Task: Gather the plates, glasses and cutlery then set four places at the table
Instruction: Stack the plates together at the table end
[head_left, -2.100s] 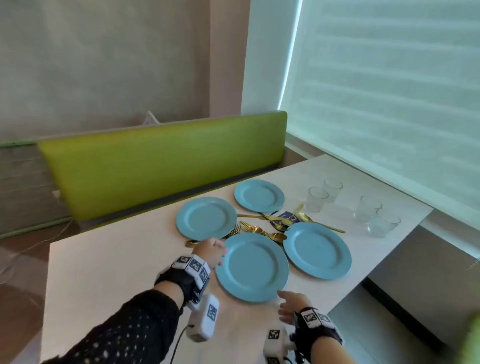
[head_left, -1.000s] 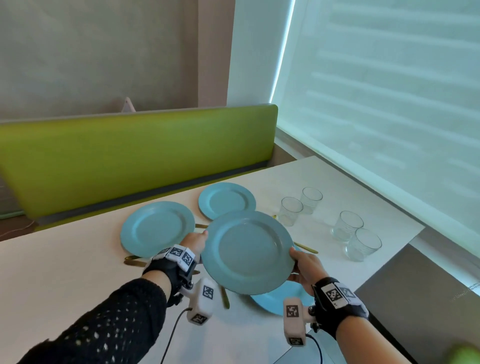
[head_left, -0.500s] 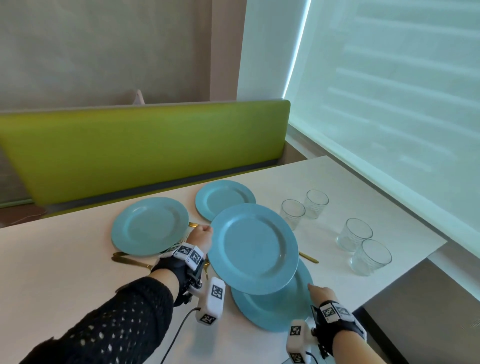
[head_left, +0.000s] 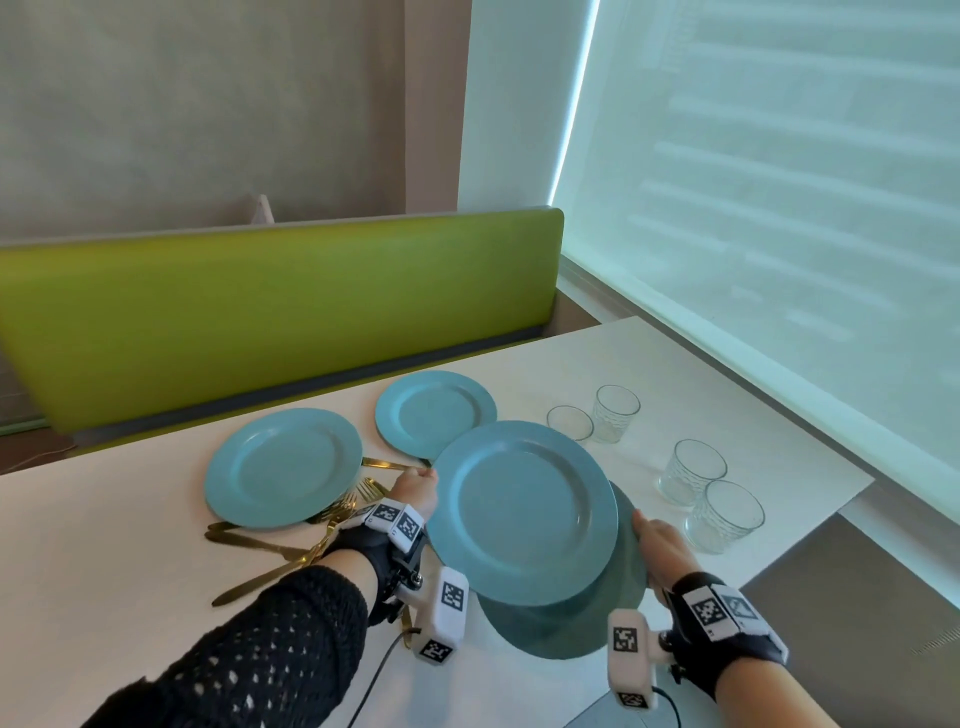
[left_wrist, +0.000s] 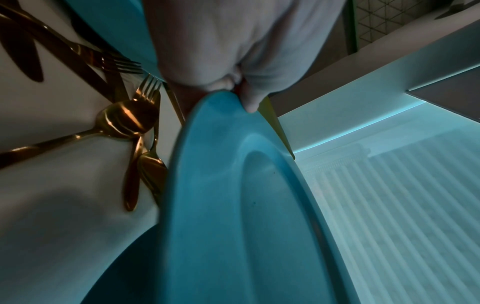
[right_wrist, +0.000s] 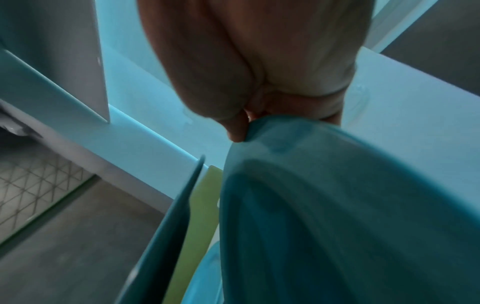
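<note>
Gripping the raised blue plate (head_left: 522, 512) by its rim, the left hand (head_left: 413, 491) holds it above a second plate (head_left: 587, 623), whose rim the right hand (head_left: 660, 543) pinches.

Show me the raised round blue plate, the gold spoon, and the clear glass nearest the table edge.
Raised round blue plate (head_left: 524, 512), head view, its centre well.
Gold spoon (left_wrist: 127, 121), left wrist view, its bowl.
Clear glass nearest the table edge (head_left: 724, 517), head view, its wall.

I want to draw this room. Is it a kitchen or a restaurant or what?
Probably a dining nook, in a home or a small café; I can't tell which. A white table stands against a green bench seat beside a window blind, and it holds blue plates and glasses.
</note>
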